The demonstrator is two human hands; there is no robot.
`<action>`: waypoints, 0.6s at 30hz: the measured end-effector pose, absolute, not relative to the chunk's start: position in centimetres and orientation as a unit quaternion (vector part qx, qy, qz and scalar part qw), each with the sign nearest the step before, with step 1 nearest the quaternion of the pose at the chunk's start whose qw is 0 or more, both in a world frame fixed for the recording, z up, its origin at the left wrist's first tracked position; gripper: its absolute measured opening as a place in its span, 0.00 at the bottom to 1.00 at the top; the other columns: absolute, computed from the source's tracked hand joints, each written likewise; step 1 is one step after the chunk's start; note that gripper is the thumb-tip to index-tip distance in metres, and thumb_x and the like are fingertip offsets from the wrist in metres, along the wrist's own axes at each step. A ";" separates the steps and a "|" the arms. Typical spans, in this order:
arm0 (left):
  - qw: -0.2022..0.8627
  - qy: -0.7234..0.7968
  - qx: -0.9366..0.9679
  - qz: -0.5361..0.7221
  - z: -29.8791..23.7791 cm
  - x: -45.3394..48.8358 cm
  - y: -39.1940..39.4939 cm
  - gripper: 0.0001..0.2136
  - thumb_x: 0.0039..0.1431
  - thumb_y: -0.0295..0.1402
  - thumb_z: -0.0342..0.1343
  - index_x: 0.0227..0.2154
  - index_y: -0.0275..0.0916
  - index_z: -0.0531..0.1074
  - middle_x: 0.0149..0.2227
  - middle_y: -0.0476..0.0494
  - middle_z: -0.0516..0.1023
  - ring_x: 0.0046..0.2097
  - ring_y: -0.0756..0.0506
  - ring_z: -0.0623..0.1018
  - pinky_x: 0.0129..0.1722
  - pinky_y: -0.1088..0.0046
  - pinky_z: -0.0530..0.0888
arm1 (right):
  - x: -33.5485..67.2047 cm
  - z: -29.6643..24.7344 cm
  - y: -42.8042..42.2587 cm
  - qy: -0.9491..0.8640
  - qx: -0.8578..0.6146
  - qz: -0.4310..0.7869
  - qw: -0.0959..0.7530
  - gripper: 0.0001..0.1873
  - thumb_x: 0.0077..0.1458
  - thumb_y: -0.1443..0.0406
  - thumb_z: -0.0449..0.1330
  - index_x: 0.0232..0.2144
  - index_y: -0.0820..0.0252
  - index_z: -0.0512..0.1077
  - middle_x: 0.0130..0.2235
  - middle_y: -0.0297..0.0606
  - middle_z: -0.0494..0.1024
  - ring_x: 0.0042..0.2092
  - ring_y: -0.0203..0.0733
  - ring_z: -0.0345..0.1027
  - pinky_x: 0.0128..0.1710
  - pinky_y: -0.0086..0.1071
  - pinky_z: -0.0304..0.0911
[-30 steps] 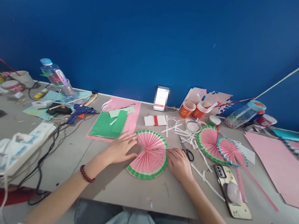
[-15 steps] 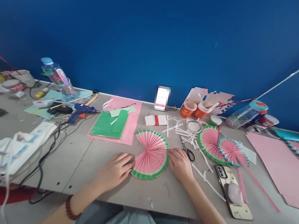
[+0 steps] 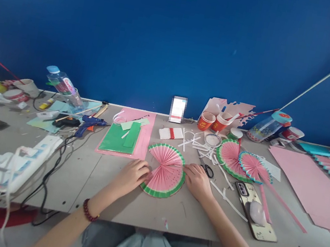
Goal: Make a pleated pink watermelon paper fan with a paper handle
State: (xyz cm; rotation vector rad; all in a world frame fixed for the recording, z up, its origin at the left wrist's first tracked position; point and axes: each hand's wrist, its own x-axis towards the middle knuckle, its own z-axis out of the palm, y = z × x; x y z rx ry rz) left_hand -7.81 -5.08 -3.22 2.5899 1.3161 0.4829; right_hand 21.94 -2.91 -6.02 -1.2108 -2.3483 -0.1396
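Observation:
A pleated pink paper fan [image 3: 165, 179] with a green rim and dark seed marks lies spread on the table before me, almost a full circle with a gap at its left. My left hand [image 3: 132, 176] is closed at the fan's left edge, fingertips on the lower end of the gap. At the right rim, my right hand [image 3: 198, 183] has its bent fingers pressed together on the fan's edge; the thumbs are mostly hidden. Black-handled scissors [image 3: 208, 171] lie just beyond my right hand.
Left of the fan are a green paper pack [image 3: 117, 142], a blue glue gun [image 3: 89, 125] and a power strip [image 3: 30, 163]. To the right lie finished fans [image 3: 229, 156], a phone [image 3: 258, 219] and pink sheets [image 3: 307, 187]. Paper cups [image 3: 206, 121] stand by the wall.
My left hand has shifted slightly up, and the fan's lower left part has turned a little up and left with it, narrowing the gap. My right hand stays at the right rim.

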 end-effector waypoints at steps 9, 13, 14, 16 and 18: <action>0.063 0.417 0.901 0.099 -3.9 -9.1 -2.5 0.35 0.61 0.52 0.46 0.66 0.41 0.46 0.67 0.34 0.53 0.66 0.39 0.55 0.63 0.58 0.57 | 22.0 -6.2 -2.9 -0.859 -0.445 -0.048 0.250 0.15 0.53 0.75 0.52 0.38 0.59 0.75 0.39 0.41 0.78 0.43 0.44 0.67 0.43 0.38 0.62; 0.083 0.406 0.905 0.092 -3.9 -9.2 -2.2 0.33 0.62 0.49 0.47 0.66 0.40 0.47 0.66 0.35 0.54 0.66 0.40 0.57 0.62 0.59 0.59 | 21.9 -6.2 -2.9 -0.859 -0.444 -0.048 0.251 0.16 0.53 0.76 0.52 0.38 0.59 0.75 0.40 0.40 0.79 0.43 0.45 0.67 0.43 0.38 0.62; 0.084 0.405 0.905 0.098 -3.8 -9.2 -2.2 0.34 0.62 0.49 0.48 0.66 0.41 0.47 0.66 0.36 0.53 0.66 0.40 0.56 0.62 0.60 0.59 | 21.9 -6.2 -2.9 -0.859 -0.443 -0.048 0.251 0.15 0.53 0.76 0.52 0.37 0.59 0.75 0.40 0.40 0.79 0.43 0.45 0.67 0.43 0.38 0.62; 0.086 0.402 0.905 0.107 -3.4 -9.1 -2.1 0.35 0.61 0.49 0.49 0.66 0.42 0.46 0.67 0.37 0.51 0.67 0.40 0.55 0.62 0.60 0.60 | 21.9 -6.2 -2.9 -0.858 -0.443 -0.051 0.253 0.15 0.54 0.76 0.51 0.37 0.59 0.75 0.39 0.40 0.79 0.43 0.45 0.67 0.43 0.38 0.61; 0.094 0.397 0.907 0.102 -3.0 -9.1 -1.9 0.35 0.60 0.50 0.49 0.66 0.43 0.46 0.67 0.39 0.51 0.67 0.39 0.55 0.62 0.60 0.59 | 21.9 -6.2 -2.9 -0.858 -0.443 -0.053 0.254 0.15 0.54 0.75 0.52 0.37 0.60 0.75 0.39 0.40 0.79 0.42 0.45 0.67 0.43 0.38 0.61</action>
